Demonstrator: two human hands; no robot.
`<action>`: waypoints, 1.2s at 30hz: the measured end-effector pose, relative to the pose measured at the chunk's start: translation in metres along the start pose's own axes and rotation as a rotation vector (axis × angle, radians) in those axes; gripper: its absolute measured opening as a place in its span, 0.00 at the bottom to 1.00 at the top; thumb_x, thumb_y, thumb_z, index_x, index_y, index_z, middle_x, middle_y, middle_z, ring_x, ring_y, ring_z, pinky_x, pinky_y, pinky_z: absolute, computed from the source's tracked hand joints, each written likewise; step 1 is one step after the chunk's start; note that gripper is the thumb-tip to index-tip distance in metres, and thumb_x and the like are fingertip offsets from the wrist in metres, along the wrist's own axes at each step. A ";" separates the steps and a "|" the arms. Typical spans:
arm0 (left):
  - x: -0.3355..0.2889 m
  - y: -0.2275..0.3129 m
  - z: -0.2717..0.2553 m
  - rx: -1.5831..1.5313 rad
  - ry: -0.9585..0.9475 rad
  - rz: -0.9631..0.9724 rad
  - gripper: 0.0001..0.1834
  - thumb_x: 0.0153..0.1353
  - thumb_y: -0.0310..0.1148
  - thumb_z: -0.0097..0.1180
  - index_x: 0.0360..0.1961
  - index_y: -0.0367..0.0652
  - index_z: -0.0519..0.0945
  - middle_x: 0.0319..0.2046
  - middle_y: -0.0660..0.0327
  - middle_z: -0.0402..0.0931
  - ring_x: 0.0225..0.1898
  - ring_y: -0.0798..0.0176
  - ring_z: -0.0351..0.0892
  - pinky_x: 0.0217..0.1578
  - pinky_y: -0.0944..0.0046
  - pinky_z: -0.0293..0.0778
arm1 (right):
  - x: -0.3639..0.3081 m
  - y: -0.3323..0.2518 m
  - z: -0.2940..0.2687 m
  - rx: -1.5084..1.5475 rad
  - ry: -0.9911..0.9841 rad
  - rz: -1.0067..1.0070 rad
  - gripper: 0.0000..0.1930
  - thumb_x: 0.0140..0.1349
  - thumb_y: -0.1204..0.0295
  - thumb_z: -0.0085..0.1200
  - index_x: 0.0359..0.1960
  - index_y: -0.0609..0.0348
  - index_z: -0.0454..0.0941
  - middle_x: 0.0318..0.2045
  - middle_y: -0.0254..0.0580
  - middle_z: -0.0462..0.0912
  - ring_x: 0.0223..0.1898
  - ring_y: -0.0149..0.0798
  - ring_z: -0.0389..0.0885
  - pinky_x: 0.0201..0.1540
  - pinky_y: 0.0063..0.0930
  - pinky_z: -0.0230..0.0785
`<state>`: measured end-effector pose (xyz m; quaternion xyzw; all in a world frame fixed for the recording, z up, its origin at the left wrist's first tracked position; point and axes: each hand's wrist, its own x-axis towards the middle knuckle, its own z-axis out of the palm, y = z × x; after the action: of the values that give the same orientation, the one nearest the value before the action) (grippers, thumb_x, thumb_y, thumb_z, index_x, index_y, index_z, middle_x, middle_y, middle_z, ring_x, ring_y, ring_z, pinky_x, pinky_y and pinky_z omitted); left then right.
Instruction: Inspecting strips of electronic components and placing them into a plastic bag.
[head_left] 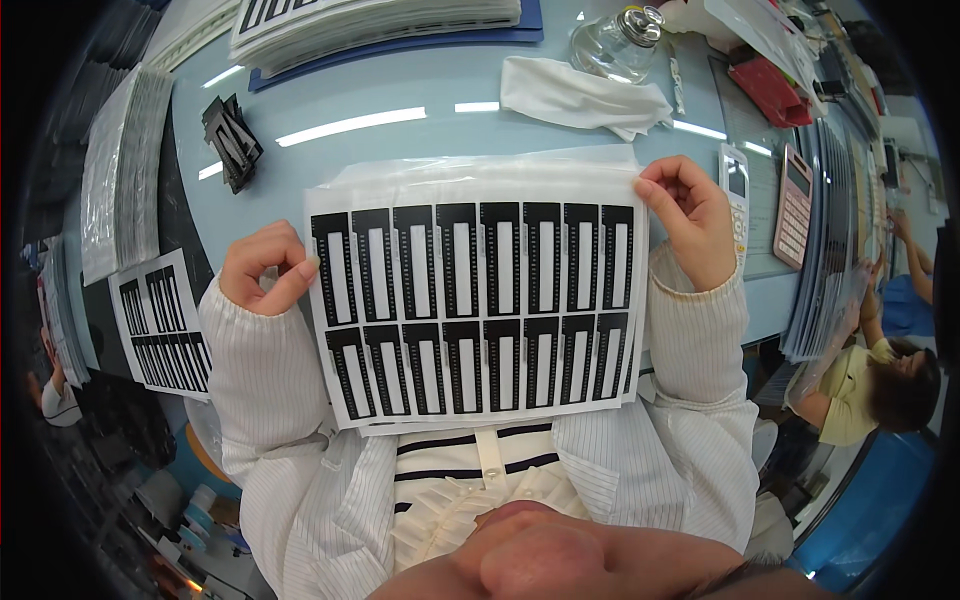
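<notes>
A white sheet point(478, 318) with two rows of black rectangular frames lies in front of me, on top of several thin, partly translucent sheets. My left hand point(268, 268) pinches the sheet's left edge, thumb on top and fingers curled. At the top right corner, my right hand point(692, 218) has thumb and forefinger closed on the edge of the sheet. Whether each pinch takes in one layer or more, I cannot tell. Beyond my left hand, a small heap of loose black frame pieces point(233, 143) rests on the pale blue tabletop point(400, 150).
A thick stack of printed sheets point(380, 38) sits at the far side. Rightward are a white cloth point(585, 97), a glass pump bottle point(615, 48), a white handheld device point(735, 195) and a pink calculator point(793, 207). Wrapped sheets point(128, 175) stand left. Another person point(860, 385) works at the right.
</notes>
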<state>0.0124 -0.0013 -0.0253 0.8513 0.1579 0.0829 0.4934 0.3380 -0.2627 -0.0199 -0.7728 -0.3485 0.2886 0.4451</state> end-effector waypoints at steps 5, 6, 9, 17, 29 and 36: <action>-0.013 0.015 0.002 0.101 0.022 0.008 0.10 0.49 0.25 0.52 0.15 0.36 0.68 0.15 0.63 0.63 0.17 0.69 0.59 0.19 0.70 0.55 | 0.005 0.011 0.017 0.088 -0.009 -0.028 0.05 0.58 0.75 0.52 0.35 0.64 0.73 0.28 0.30 0.74 0.31 0.20 0.68 0.38 0.11 0.61; -0.008 0.015 0.005 0.065 0.084 0.026 0.09 0.51 0.25 0.52 0.16 0.35 0.68 0.15 0.63 0.62 0.17 0.69 0.58 0.19 0.70 0.55 | 0.004 0.005 0.013 0.095 0.044 -0.040 0.06 0.58 0.74 0.52 0.35 0.63 0.74 0.28 0.29 0.74 0.30 0.20 0.68 0.36 0.11 0.60; 0.001 0.024 0.021 0.061 0.217 -0.013 0.09 0.53 0.25 0.50 0.19 0.35 0.67 0.16 0.63 0.62 0.18 0.70 0.58 0.20 0.70 0.56 | 0.000 -0.007 0.003 0.082 0.110 -0.040 0.07 0.59 0.73 0.52 0.35 0.63 0.75 0.26 0.28 0.73 0.27 0.19 0.66 0.30 0.10 0.58; -0.003 0.029 0.027 0.102 0.254 -0.114 0.14 0.60 0.30 0.48 0.19 0.34 0.68 0.15 0.63 0.61 0.17 0.70 0.58 0.20 0.71 0.56 | -0.002 -0.006 0.003 0.056 0.099 -0.041 0.07 0.59 0.70 0.52 0.34 0.62 0.76 0.23 0.27 0.73 0.22 0.18 0.63 0.23 0.11 0.53; -0.024 0.021 0.027 0.063 0.470 0.119 0.15 0.65 0.38 0.42 0.32 0.34 0.72 0.31 0.61 0.73 0.26 0.73 0.67 0.30 0.74 0.62 | -0.001 -0.005 -0.009 0.450 -0.217 -0.035 0.15 0.60 0.71 0.51 0.43 0.70 0.74 0.23 0.34 0.75 0.21 0.21 0.68 0.23 0.12 0.58; -0.016 0.026 0.028 0.037 0.561 0.138 0.15 0.65 0.35 0.43 0.26 0.35 0.71 0.26 0.61 0.71 0.22 0.72 0.66 0.25 0.73 0.63 | -0.013 -0.021 -0.023 0.387 -0.449 0.090 0.08 0.60 0.75 0.48 0.34 0.71 0.74 0.23 0.42 0.78 0.20 0.30 0.77 0.24 0.18 0.71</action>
<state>0.0105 -0.0417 -0.0166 0.8126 0.2316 0.3456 0.4083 0.3415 -0.2767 0.0105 -0.6051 -0.3421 0.5327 0.4828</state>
